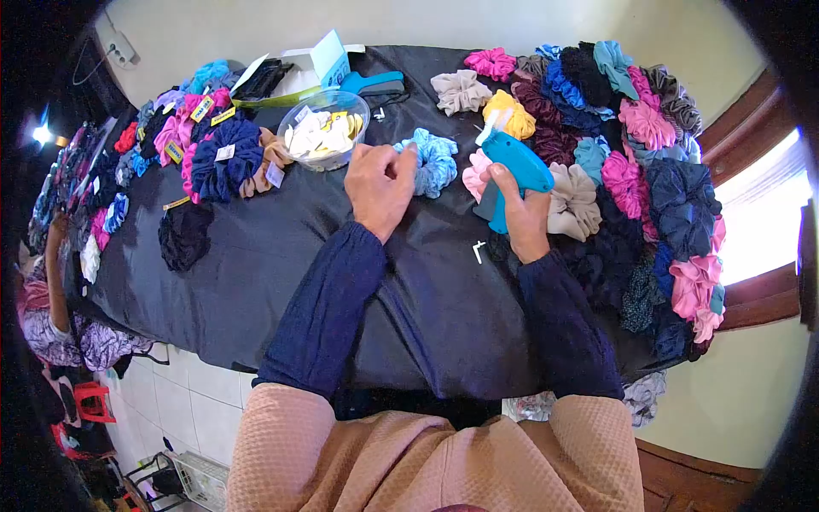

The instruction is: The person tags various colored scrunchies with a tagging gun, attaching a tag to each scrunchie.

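My right hand (pixel 531 224) is wrapped round a teal tagging gun (pixel 520 162), whose pale needle end points up and to the left. My left hand (pixel 380 189) is closed in a pinch at the left edge of a light blue scrunchie (pixel 437 166); what its fingertips hold, if anything, is hidden. Just beyond that hand stands a clear round tub (pixel 317 162) with many small white and yellow labels (pixel 324 132). A yellow scrunchie (pixel 509 115) lies behind the gun, and a beige scrunchie (pixel 573 205) is right of my right hand.
Scrunchies in many colours (pixel 644 124) are heaped on the right; labelled ones, including a navy scrunchie (pixel 226 166), lie left. An open box (pixel 320 64) and another teal tool (pixel 371 83) stand behind the tub. Black cloth (pixel 256 282) covers the table. Another person's arm (pixel 56 273) shows far left.
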### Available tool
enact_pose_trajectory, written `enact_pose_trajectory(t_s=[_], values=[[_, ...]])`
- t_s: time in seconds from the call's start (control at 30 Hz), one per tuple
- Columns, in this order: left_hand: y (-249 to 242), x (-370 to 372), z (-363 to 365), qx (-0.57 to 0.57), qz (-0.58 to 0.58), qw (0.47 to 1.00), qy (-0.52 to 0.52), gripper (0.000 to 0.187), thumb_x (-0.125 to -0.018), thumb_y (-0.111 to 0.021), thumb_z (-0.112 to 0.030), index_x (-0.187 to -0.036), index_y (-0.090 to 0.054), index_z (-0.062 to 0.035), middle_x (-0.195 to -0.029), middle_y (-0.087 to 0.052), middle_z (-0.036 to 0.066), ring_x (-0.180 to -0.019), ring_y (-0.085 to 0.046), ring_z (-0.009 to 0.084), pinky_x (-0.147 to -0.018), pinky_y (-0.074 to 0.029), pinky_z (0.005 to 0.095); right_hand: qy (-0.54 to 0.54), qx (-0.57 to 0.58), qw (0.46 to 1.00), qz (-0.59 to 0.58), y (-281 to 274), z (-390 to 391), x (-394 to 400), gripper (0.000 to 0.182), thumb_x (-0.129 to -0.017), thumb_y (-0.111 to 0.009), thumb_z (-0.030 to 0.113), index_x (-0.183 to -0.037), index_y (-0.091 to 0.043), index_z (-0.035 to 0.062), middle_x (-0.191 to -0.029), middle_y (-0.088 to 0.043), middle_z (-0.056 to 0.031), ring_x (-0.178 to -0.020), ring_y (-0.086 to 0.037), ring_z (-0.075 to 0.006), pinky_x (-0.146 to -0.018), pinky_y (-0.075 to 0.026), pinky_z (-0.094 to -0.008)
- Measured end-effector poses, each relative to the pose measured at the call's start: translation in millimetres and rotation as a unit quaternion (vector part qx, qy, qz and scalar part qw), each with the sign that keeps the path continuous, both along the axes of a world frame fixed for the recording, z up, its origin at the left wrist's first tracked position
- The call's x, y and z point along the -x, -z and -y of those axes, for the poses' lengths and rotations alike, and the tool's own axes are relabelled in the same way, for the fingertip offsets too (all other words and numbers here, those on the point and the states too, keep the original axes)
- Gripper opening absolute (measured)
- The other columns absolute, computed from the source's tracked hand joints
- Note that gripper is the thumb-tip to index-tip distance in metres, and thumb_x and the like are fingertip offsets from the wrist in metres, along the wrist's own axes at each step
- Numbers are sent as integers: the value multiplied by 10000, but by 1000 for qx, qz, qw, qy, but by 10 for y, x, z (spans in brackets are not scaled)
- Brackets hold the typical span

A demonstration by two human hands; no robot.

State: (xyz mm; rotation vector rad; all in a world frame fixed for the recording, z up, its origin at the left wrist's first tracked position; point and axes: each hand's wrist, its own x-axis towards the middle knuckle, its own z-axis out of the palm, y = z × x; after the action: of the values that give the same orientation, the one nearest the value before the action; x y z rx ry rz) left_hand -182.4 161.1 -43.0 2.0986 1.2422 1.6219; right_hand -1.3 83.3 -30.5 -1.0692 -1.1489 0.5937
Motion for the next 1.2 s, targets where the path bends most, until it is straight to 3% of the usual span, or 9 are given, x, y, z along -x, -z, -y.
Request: enact_pose_trajectory(t_s=[0.1, 0.33, 0.47, 0.57, 0.87, 0.97, 1.03, 1.13, 1.2], values=[[-9, 25, -1, -19, 48, 999, -18, 267, -818, -736, -126, -636, -554, -52, -606, -546, 60, -632, -515, 240, -608, -425, 376, 14, 4, 1000, 2, 65, -11, -16, 165, -939, -618, 139, -995, -674, -6, -845, -683, -31, -764, -622, -93, -690, -490, -257], [116, 36, -103, -17, 19, 1000, -6, 124, -830, -712, -150, -835, -664, -36, -837, -636, 70, -830, -573, 262, -763, -458, 382, 10, -5, 999, 36, 36, -19, -52, 172, -937, -626, 150, -1000, -678, -1, -845, -682, -37, -736, -634, -103, -670, -502, -256], [156, 9, -112, -72, -52, 996, 30, 220, -791, -733, -171, -962, -679, -44, -1006, -649, 75, -989, -549, 292, -873, -448, 388, 4, 3, 1000, 4, 37, 3, -27, 180, -936, -631, 152, -1014, -679, -3, -849, -685, -38, -740, -635, -102, -672, -500, -255], [127, -2, -68, -38, -104, 992, 60, 314, -793, -741, -217, -1056, -677, -58, -1140, -642, 81, -1086, -536, 299, -953, -413, 386, -2, 12, 1000, -21, -7, 0, -10, 186, -935, -634, 148, -1034, -681, -2, -855, -690, -41, -753, -639, -103, -676, -499, -254], [179, 2, -61, -12, -199, 977, 76, 394, -776, -649, -197, -1152, -641, -80, -1245, -600, 63, -1186, -483, 323, -994, -373, 442, 33, 30, 999, -11, 150, -84, -127, 235, -935, -643, 175, -1038, -693, -31, -944, -727, -61, -848, -671, -130, -779, -516, -281], [168, -10, -80, -2, -232, 971, 67, 406, -763, -625, -175, -1160, -633, -88, -1263, -596, 53, -1196, -480, 325, -986, -371, 448, 48, 27, 998, -6, 134, -101, -198, 244, -932, -648, 192, -1044, -699, -18, -941, -726, -56, -841, -671, -124, -762, -517, -276], [74, -51, -81, -3, -235, 970, 61, 366, -757, -615, -154, -1115, -660, -94, -1222, -627, 56, -1184, -490, 330, -975, -377, 456, 38, 60, 996, -58, 109, -96, -200, 188, -947, -619, 156, -1042, -660, -1, -878, -687, -68, -748, -650, -122, -675, -531, -270], [-149, -103, -216, 42, -329, 941, 68, 216, -773, -604, -155, -940, -727, -97, -1059, -695, 91, -1127, -531, 342, -950, -401, 480, 29, 53, 995, -84, 33, -66, -158, 176, -948, -619, 161, -1018, -654, 3, -856, -681, -64, -736, -650, -125, -655, -531, -275], [-253, -250, -282, 70, -296, 950, 75, 201, -783, -606, -162, -927, -729, -94, -1034, -697, 98, -1126, -532, 343, -945, -410, 485, 31, 44, 996, -68, 91, -106, -193, 201, -938, -635, 175, -1027, -677, -1, -873, -697, -55, -764, -657, -117, -682, -527, -270]])
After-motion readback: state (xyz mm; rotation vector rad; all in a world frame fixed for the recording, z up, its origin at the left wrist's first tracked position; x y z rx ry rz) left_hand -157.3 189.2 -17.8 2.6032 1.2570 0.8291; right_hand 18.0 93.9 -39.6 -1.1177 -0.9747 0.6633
